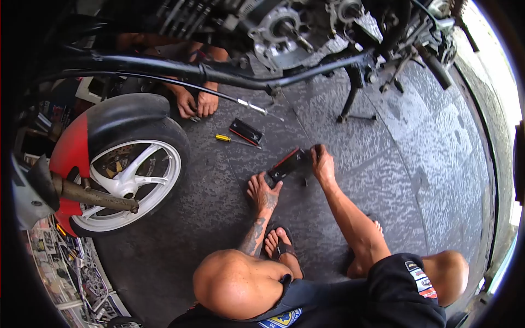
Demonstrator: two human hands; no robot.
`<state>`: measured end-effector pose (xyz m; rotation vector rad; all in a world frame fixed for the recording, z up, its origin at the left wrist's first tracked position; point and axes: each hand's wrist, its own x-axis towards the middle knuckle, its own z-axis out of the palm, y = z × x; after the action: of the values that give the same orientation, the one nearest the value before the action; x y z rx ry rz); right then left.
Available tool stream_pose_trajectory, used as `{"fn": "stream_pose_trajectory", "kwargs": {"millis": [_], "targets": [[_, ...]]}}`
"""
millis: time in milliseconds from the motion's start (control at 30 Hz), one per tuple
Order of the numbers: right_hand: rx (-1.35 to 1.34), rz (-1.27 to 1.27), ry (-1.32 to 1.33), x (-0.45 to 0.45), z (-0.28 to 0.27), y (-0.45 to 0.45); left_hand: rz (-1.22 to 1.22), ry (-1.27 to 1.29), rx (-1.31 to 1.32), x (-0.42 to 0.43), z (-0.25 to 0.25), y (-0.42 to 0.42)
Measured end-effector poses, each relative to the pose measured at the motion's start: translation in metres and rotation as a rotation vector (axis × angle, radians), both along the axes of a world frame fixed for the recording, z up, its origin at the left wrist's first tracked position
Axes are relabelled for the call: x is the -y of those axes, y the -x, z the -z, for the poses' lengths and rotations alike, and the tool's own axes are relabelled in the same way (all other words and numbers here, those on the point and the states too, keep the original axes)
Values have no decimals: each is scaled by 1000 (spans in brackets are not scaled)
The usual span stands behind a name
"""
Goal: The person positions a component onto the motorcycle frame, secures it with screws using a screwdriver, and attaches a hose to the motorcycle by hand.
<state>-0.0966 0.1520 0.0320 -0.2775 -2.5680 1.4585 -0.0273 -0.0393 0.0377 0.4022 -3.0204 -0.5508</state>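
Note:
A dark rectangular part with a red edge (pixel 286 164) lies tilted between my two hands, close to the floor. My left hand (pixel 264 192) touches its lower left end, thumb and fingers spread around that corner. At its upper right side is my right hand (pixel 322 163), its fingers pinched together on something dark and too small to make out. A similar black part with a red edge (pixel 246 132) rests on the floor farther off, beside a screwdriver with a yellow handle (pixel 223 138). One small dark piece (pixel 305 182) is on the floor below my right hand.
Above hangs a motorcycle frame tube (pixel 235 77) with an exposed engine (pixel 280 35). A stand leg (pixel 350 101) reaches toward the floor. A white-rimmed front wheel (pixel 128 188) fills the left. Behind the tube, another person's hands (pixel 197 104) are near the floor.

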Motion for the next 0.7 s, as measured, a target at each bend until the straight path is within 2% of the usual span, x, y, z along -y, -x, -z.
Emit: {"fn": "stream_pose_trajectory", "kwargs": {"millis": [167, 333, 400, 533, 600, 667, 700], "targets": [[-4, -40, -50, 15, 10, 5, 34, -91, -78, 1, 17, 1], [57, 29, 77, 14, -2, 0, -62, -252, -196, -9, 17, -7], [49, 19, 97, 15, -6, -6, -204, -698, -219, -15, 18, -8], [18, 89, 135, 8, -12, -16, -175, -745, -255, -13, 17, -4], [8, 109, 174, 6, -22, -20, -202, -1211, -368, -13, 11, -5], [-31, 135, 338, 7, -47, -18, -154, -1235, -397, -12, -9, -3], [-52, 142, 388, 8, -54, -16, -220, -1317, -342, -16, -39, -2]]}}
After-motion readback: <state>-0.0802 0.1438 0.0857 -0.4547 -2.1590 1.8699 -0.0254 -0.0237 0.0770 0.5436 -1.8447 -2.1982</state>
